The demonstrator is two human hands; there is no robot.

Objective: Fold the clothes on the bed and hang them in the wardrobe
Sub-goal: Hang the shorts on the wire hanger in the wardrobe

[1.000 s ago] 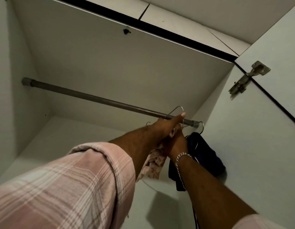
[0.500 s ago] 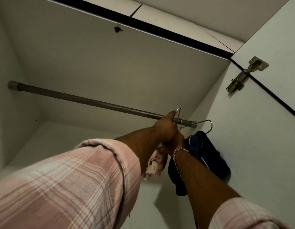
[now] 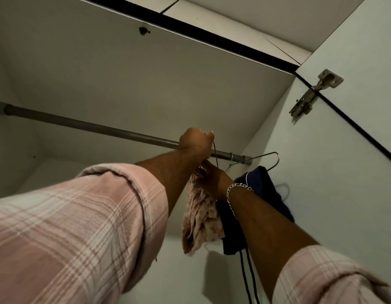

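I was looking up into the wardrobe, both arms raised toward the rail that ran across it from the left wall to the right. My left hand was up at the rail near its right end, its fingers curled and pinching the thin wire hook of a hanger just in front of the bar. My right hand, with a silver bracelet on the wrist, sat just below the left one, closed around the top of the pink patterned garment, which hung down bunched beneath my hands. Whether the hook already sat over the rail I could not tell. At the rail's right end another wire hanger was hooked on, carrying a dark navy garment against the right wall. A metal hinge joined that wall to the open door.
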